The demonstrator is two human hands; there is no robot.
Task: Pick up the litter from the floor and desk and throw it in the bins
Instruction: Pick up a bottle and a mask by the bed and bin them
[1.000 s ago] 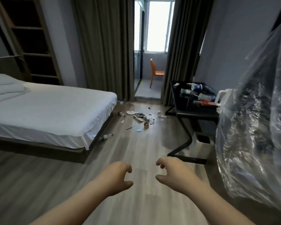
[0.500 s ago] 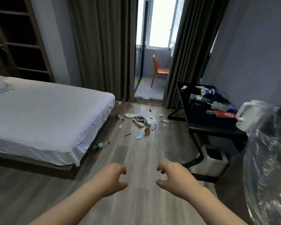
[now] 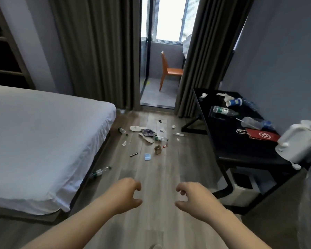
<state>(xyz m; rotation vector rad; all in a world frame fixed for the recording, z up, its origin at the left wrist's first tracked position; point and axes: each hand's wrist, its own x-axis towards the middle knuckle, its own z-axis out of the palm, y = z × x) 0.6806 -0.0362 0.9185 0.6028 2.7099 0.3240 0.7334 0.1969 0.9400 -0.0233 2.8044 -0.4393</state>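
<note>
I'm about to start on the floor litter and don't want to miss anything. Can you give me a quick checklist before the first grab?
1. Both hands free: ok. Left hand and right hand are open, holding nothing.
2. Nearest litter spotted: ok. Plastic bottle lies by the bed edge.
3. Litter within reach: not ok. It lies beyond the hands.
4. Bin located: ok. White bin sits under the desk.
5. Bin has room: cannot tell.
</note>
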